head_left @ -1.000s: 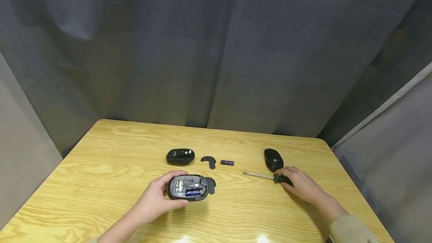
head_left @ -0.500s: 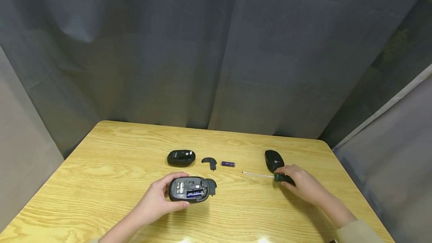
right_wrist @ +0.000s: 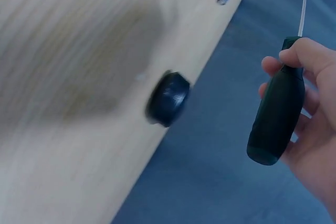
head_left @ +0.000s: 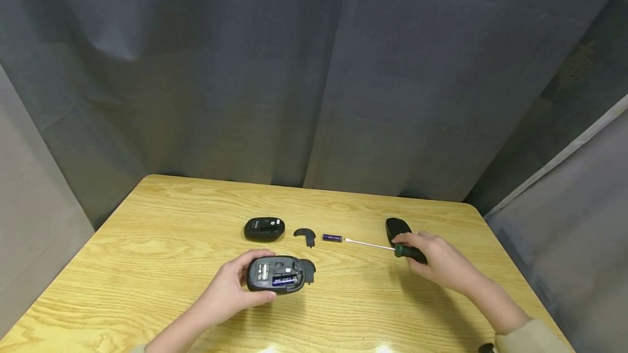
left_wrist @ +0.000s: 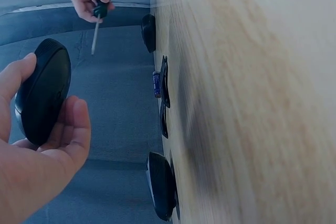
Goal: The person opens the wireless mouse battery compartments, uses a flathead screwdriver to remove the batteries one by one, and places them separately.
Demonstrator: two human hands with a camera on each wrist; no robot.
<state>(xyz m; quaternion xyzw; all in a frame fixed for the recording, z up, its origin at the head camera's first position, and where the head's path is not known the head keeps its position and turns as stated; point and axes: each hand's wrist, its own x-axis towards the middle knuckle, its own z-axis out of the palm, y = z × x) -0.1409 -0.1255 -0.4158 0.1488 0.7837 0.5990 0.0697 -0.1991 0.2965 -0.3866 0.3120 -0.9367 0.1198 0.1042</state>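
Note:
My left hand (head_left: 230,290) grips a black computer mouse (head_left: 262,272) by its edges, underside up, above the table. Its battery compartment is uncovered, with a purple battery (head_left: 284,281) inside; in the left wrist view the mouse (left_wrist: 46,90) is seen from its side. Fingers and thumb of my right hand (head_left: 439,263) hold a screwdriver by its dark green handle (right_wrist: 278,111). The metal shaft (head_left: 370,244) points left, its tip beside a loose purple battery (head_left: 332,238) in the head view. A second black mouse (head_left: 394,226) lies behind the right hand, partly hidden by it.
On the wooden table (head_left: 196,200), another mouse (head_left: 264,229) lies underside up. To its right lies a curved black battery cover (head_left: 306,235). A second cover (head_left: 309,270) shows partly from behind the held mouse. A grey curtain (head_left: 245,70) hangs behind the table.
My right hand has lifted the screwdriver from the table and moved it slightly left, its tip swinging toward the loose battery. The left hand and its mouse have hardly moved.

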